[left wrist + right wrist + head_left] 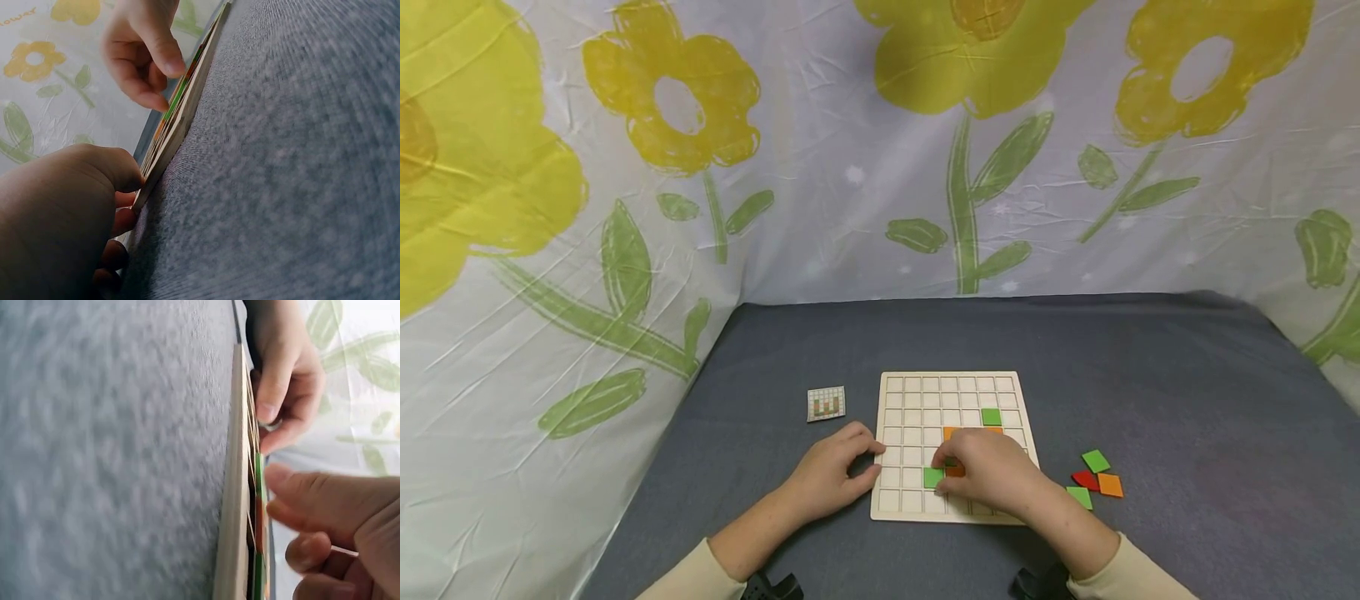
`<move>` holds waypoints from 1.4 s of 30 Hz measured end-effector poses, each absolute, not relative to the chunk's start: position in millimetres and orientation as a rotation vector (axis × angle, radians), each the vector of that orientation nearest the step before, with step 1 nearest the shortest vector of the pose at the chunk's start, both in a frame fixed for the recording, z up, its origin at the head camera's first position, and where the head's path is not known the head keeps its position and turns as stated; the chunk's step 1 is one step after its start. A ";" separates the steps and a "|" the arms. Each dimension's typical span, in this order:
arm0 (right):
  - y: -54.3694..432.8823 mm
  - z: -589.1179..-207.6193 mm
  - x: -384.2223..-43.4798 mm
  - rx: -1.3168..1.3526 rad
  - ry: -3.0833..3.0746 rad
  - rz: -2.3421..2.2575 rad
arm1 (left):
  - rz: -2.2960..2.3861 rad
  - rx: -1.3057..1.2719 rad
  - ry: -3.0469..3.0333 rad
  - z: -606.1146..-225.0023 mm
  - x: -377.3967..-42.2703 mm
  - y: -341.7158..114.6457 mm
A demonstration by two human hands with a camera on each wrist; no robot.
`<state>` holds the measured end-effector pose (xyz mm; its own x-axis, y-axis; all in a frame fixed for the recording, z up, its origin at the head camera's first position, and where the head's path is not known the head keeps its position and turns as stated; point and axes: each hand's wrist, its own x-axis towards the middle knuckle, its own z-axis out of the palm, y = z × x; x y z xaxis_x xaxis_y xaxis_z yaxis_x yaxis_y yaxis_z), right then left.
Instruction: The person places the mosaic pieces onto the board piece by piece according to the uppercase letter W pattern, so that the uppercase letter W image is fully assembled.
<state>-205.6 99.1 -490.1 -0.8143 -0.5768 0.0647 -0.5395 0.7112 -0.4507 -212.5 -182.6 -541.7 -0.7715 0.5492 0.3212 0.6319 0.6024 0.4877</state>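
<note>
Board point(913, 415) with left hand point(829, 467) at its edge, right hand point(992, 468) over tiles point(932, 478), fingertips point(280, 476) parted.

pale gridded board point(912, 417), green tiles point(932, 477)

1 high, 2 low views share the board point(912, 408).

Soft light, blurred foreground cloth point(112, 462)
</note>
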 end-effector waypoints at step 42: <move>275.8 -489.8 -177.1 -0.258 2.752 -1.229 | -0.913 -1.041 -2.605 -544.0 -212.7 -182.0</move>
<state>-177.1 275.8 -489.8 -0.9788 -0.2017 -0.0368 -0.1072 0.6564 -0.7467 -212.7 -182.0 -544.0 -0.7349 0.5585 0.3848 0.6765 0.5633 0.4744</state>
